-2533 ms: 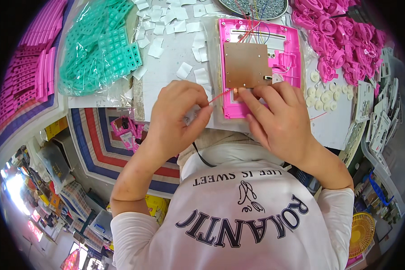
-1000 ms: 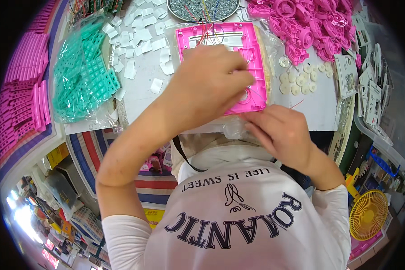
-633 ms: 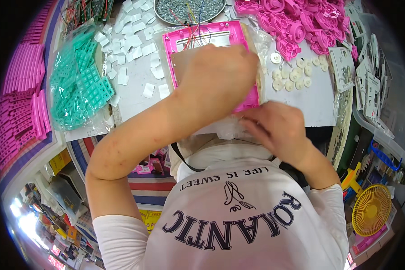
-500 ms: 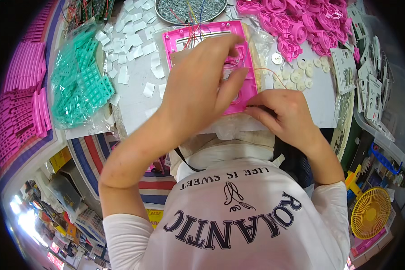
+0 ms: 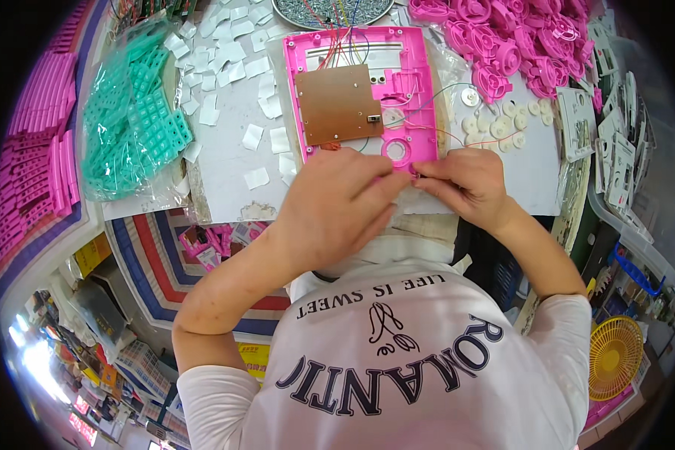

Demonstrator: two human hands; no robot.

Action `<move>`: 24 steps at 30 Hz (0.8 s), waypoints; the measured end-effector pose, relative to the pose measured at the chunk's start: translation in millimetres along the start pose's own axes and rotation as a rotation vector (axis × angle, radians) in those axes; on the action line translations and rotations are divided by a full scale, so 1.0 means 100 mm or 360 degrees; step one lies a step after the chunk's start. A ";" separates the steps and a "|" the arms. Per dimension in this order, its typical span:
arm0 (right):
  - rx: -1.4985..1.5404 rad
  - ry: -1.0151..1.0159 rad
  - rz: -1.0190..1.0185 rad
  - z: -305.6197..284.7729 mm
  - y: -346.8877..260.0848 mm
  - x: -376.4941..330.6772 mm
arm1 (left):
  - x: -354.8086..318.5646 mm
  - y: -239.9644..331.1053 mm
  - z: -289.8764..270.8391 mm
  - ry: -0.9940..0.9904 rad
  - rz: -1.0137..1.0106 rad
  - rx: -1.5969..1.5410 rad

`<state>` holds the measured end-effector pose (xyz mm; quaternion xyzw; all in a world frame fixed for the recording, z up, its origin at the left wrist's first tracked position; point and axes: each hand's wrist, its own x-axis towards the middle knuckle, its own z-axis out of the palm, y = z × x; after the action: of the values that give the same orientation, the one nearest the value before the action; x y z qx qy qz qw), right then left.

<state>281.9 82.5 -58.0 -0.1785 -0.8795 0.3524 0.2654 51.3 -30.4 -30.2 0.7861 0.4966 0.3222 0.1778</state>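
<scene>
One pink rectangular plastic housing (image 5: 397, 82) lies on the white bench (image 5: 225, 150), carrying one brown square circuit board (image 5: 338, 103). Left hand (image 5: 337, 206) and right hand (image 5: 465, 184), two in all, meet at its near edge, each grip pinched nearly closed. Whatever they pinch is too small to tell; thin wires (image 5: 457, 135) run towards it.

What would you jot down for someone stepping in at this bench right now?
Left hand: fingertips pinched at the near edge of the pink plastic housing.
Right hand: pinched against the left fingertips, on something too small to make out, possibly a thin wire.
The housing lies open on the white table, with a brown circuit board seated in it and red, blue and white wires running across it.
Beside it: a bag of green keypads, white discs and a pile of pink parts.
The housing is not closed.
</scene>
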 end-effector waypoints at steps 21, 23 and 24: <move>-0.0971 0.0048 0.0102 -0.05 -0.01 1.32 | 0.06 0.13 0.09 -0.0210 0.0408 0.0671; -0.0890 -0.0061 0.0251 0.07 -0.03 1.46 | 0.10 0.10 0.04 -0.0206 0.0234 0.0404; -0.0852 -0.0114 0.0329 0.10 -0.03 1.50 | 0.14 0.06 -0.02 -0.0214 0.0131 0.0210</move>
<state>156.6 150.8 -10.7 -0.3184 -0.9272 0.1389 0.1404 58.4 -20.9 -20.4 0.8357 0.4710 0.2424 0.1450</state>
